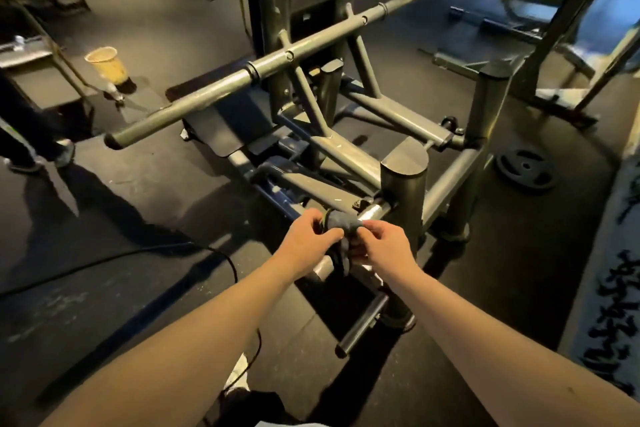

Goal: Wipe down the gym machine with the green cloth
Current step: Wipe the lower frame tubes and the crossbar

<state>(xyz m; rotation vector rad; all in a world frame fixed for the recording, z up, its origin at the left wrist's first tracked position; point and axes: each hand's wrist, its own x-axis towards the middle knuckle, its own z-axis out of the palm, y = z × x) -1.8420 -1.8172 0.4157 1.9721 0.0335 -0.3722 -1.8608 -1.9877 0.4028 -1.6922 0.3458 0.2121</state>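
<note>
The grey steel gym machine (346,152) fills the middle of the view, with a long crossbar running from lower left to upper right. A shiny chrome peg (375,211) sticks out of its near post toward me. The cloth (341,222) looks dark grey-green in this light and is wrapped over that peg, with a tail hanging down between my hands. My left hand (308,236) pinches the cloth's left side. My right hand (381,243) pinches its right side. Both hands sit just below the peg, close together.
A paper cup (107,64) stands on the floor at the left beside a rack. A person's legs and shoes (52,152) are at the far left. A black cable (138,255) runs across the floor. A weight plate (526,170) lies at the right.
</note>
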